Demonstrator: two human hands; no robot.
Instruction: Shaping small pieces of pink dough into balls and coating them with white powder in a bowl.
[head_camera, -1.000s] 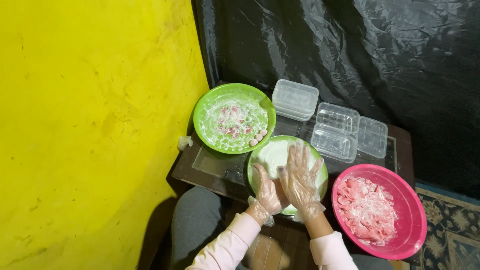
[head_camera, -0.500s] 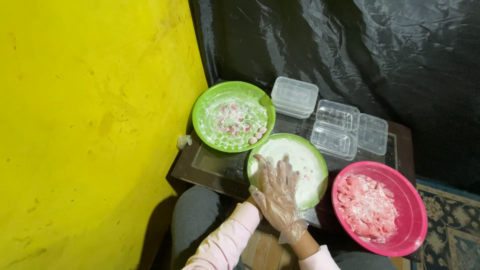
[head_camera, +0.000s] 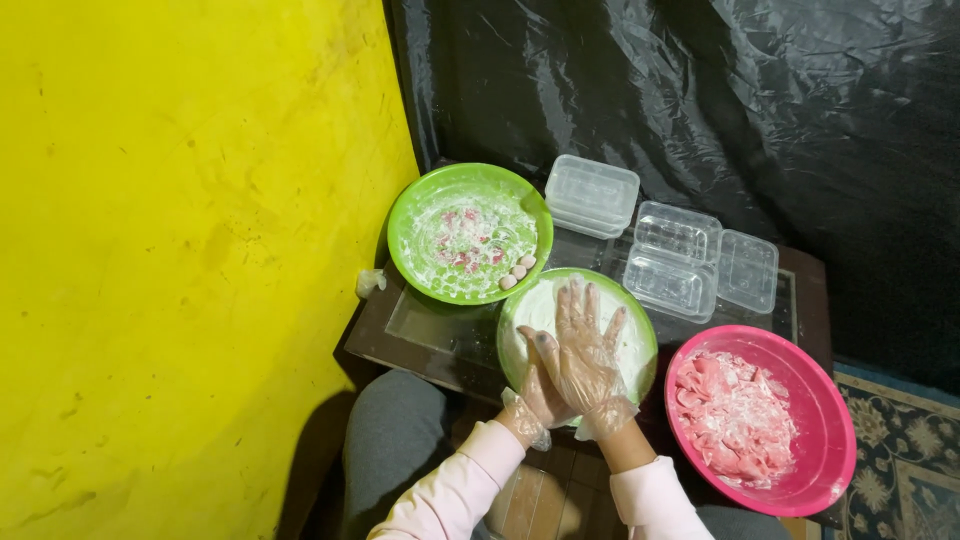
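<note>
Right hand: in a thin clear glove, laid flat with fingers spread, palm down over the left hand; its grip is apart, closed on nothing that shows.
Left hand: also gloved, lying under the right hand, palm against palm; mostly covered, so whether anything sits between the palms cannot be told, nor whether its grip is curled or flat.
Near green bowl: directly under both hands at the near edge of the tabletop, its inside coated with white powder.
Far green bowl: at the far left corner of the tabletop, just beside the near green bowl; dusted white, with small pink and white pieces scattered in it and a few round balls near its right rim.
Pink bowl: at the right near corner, close to the right forearm, holding a heap of pink and white pieces.
Clear containers: empty plastic boxes along the far edge, one stack behind the far green bowl, the others side by side toward the right.
Sleeves: pale pink, on both forearms.
Surroundings: yellow wall on the left, black plastic sheet behind the tabletop.
</note>
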